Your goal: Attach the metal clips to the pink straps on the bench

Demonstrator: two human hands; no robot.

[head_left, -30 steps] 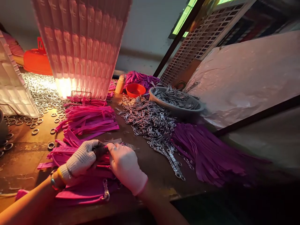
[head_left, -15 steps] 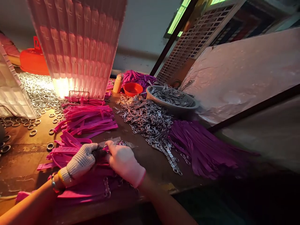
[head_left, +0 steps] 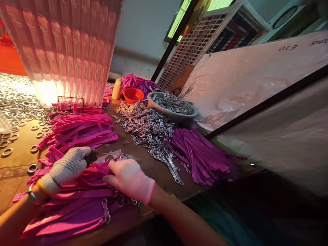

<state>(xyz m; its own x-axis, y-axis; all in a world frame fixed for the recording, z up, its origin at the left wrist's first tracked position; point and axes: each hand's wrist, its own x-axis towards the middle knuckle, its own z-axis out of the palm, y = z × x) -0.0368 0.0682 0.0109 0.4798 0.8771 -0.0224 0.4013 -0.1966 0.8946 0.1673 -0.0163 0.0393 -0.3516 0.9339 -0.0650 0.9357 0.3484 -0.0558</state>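
Note:
My left hand, in a white dotted work glove with dark fingertips, is closed above the pile of magenta straps. What its fingertips hold, if anything, I cannot make out. To its right, my right hand, in a thin pale glove with a pink cuff, pinches a magenta strap between thumb and fingers. Metal clasps hang at the right ends of the straps below. Just beyond the hands lies a scrap of clear plastic.
Loose metal clasps are heaped beside a grey basin full of them. Purple straps lie at the right. Metal rings cover the left of the table. A ribbed translucent panel stands behind, near a red bowl.
My hands have drawn apart, the left one moving away to the left. The view has swung rightward, so the table's things appear further left.

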